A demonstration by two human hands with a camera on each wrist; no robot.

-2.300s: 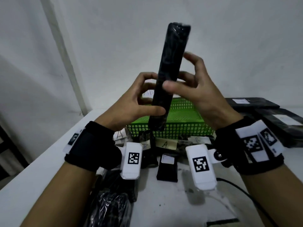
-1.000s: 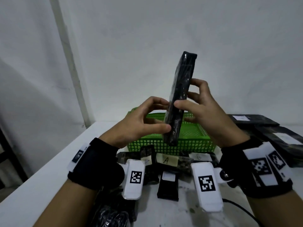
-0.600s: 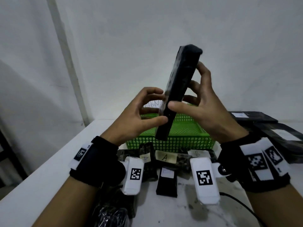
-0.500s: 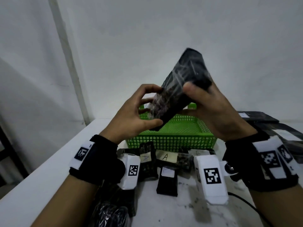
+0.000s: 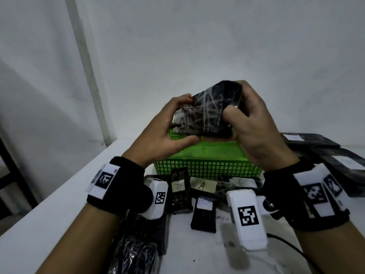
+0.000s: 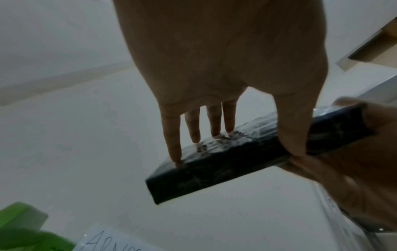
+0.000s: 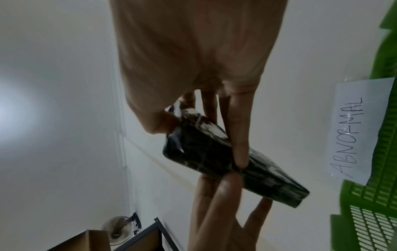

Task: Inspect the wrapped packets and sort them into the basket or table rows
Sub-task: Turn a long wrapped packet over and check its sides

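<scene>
A black packet (image 5: 205,113) wrapped in clear crinkled film is held up in front of me, above the green basket (image 5: 207,165). Its broad face is turned toward me, tilted. My left hand (image 5: 173,123) pinches its left end between thumb and fingers. My right hand (image 5: 243,119) grips its right end, thumb on the front face. The left wrist view shows the packet (image 6: 247,152) edge-on with fingertips (image 6: 176,156) on its film. In the right wrist view the packet (image 7: 225,159) lies between both hands, with the basket (image 7: 382,118) at the right edge.
Smaller wrapped packets lie on the white table (image 5: 59,210) before the basket, some with paper labels "A" (image 5: 201,185) and "b" (image 5: 241,182). Long black packets (image 5: 325,153) lie at the right. A paper sign "ABNORMAL" (image 7: 354,130) hangs on the basket. More wrapped packets (image 5: 138,250) sit near my left forearm.
The packet stood upright and edge-on in both hands. It has since been turned and lowered, so its broad film-covered face now points toward me, closer to the basket.
</scene>
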